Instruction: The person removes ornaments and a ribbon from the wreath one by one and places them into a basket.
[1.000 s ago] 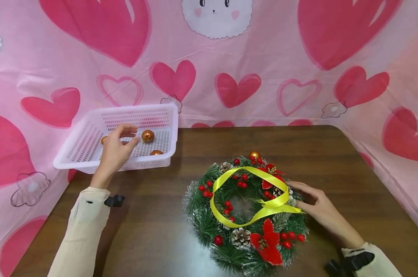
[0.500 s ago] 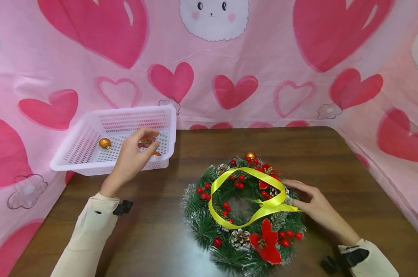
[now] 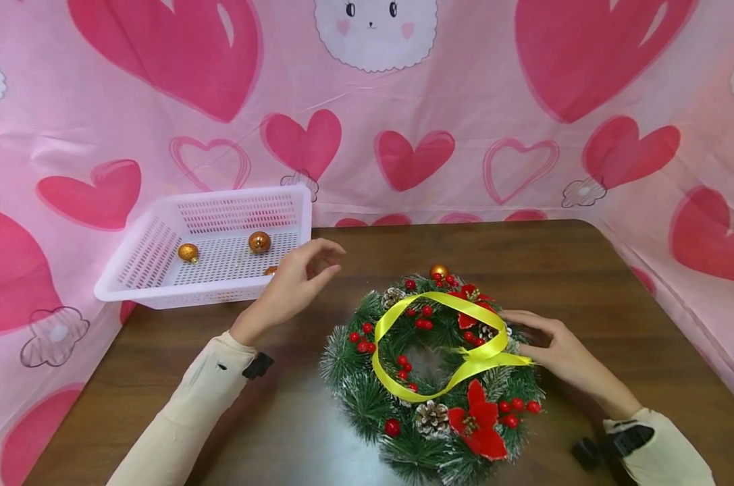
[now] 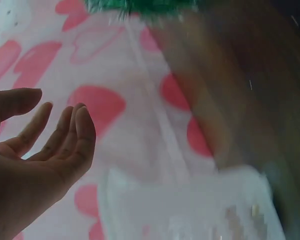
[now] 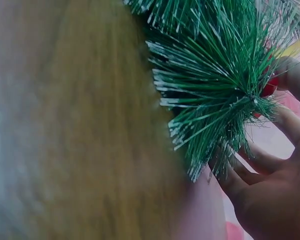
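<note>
A green Christmas wreath (image 3: 367, 398) with red berries, pinecones and red flowers lies on the table. A yellow ribbon (image 3: 397, 389) forms a loop on top of it, and a gold ball ornament (image 3: 439, 271) sits at its far edge. My right hand (image 3: 570, 361) grips the wreath's right side; in the right wrist view its thumb and fingers lie around the green needles (image 5: 210, 95). Between the basket and the wreath, my left hand (image 3: 290, 283) hovers with fingers loosely bent and nothing in them. The left wrist view shows that hand (image 4: 50, 150) empty too.
A white plastic basket (image 3: 160, 297) stands at the back left of the brown wooden table (image 3: 269, 418). Inside are a gold ball (image 3: 188, 252), a copper ball (image 3: 259, 242) and another one partly hidden by my left hand. A pink heart-patterned cloth (image 3: 354, 94) hangs behind.
My left hand has moved right, from over the basket to beyond its right edge, towards the wreath. The right hand stays on the wreath.
</note>
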`<state>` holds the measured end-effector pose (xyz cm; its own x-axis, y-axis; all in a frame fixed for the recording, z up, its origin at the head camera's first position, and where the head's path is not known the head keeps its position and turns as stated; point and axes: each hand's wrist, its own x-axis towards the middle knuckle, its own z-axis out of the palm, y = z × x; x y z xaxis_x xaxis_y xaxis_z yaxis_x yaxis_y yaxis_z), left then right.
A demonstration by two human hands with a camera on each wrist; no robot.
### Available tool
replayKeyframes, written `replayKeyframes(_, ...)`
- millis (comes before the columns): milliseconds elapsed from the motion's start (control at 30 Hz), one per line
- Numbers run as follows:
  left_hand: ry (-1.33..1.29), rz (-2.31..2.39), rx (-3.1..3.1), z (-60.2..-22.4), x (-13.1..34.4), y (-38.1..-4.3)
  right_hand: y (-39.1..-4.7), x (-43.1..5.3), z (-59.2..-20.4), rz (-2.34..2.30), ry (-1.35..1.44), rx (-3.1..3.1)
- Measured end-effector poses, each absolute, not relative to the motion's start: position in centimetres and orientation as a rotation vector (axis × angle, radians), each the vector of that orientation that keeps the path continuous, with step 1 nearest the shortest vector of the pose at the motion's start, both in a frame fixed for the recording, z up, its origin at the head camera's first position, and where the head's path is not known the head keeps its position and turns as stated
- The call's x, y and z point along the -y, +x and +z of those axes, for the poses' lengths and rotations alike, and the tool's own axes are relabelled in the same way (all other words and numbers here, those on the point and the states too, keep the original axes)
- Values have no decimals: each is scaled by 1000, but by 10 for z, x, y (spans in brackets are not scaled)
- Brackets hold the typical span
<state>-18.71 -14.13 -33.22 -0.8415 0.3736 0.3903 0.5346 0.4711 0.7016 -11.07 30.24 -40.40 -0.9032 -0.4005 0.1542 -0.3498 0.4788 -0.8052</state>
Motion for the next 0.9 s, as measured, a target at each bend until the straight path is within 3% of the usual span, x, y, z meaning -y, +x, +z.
replayKeyframes(600,-995,-1895,2657,-365,69,-248,-123,-310,-404,-1417,-670,-2533)
replayKeyframes(900,-890,-2492,2653,-394,62,-262,-124,-308,-408,-1434,-649,-2504)
